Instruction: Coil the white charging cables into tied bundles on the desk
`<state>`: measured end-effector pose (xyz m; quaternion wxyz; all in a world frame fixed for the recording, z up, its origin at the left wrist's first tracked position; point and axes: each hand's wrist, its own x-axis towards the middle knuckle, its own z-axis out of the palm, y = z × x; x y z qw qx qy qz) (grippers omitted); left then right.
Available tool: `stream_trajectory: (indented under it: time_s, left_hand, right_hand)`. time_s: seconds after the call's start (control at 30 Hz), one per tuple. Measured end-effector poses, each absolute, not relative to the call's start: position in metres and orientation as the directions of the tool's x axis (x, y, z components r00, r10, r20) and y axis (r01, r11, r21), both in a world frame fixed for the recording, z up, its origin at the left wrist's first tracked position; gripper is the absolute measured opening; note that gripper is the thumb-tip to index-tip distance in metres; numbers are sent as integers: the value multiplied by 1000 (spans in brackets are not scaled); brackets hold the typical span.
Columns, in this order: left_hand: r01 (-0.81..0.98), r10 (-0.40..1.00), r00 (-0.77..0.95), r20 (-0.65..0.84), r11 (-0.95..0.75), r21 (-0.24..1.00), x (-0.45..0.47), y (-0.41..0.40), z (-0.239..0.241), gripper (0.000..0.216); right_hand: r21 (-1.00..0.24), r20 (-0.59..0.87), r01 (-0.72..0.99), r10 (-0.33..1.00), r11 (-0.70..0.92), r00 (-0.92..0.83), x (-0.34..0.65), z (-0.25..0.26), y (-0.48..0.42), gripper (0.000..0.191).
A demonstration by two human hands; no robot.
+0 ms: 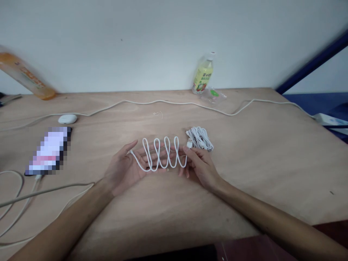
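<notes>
A white USB cable (pixel 154 168), laid in a row of springy loops, stretches between my hands just above the table. My left hand (pixel 126 168) is palm up, its fingers stretched out beneath the loops, and it holds the cable's left end by the thumb. Between the thumb and fingers of my right hand (pixel 202 165) is the cable's other end, with the white USB plug (pixel 189 144) sticking up. Just behind my right hand lies a bundled white cable (pixel 202 137) on the table.
A phone (pixel 49 150) with a cable plugged in lies left, near a white earbud case (pixel 67 119). A long white cord (pixel 160 101) crosses the wooden table (pixel 258 163). Along the wall are an orange bottle (pixel 27 76), a yellow-labelled bottle (pixel 203 75) and a clear plastic wrapper (pixel 214 95).
</notes>
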<state>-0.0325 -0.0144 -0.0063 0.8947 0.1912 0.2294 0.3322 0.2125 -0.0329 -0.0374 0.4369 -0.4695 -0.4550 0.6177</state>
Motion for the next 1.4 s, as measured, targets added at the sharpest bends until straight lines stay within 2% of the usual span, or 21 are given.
stream_trajectory:
  time_s: [0.87,1.4]
  left_hand:
    - [-520,649,726,-227,734,437,-35,-15,-7,77]
    - [-500,630,749,-207,741,448,-36,-14,-5,75]
  right_hand:
    - [-962,-175,-178,967,-208,-188,212,-25,-33,65]
    - [-933,-184,-240,929,-268,-321,212,-24,-33,70]
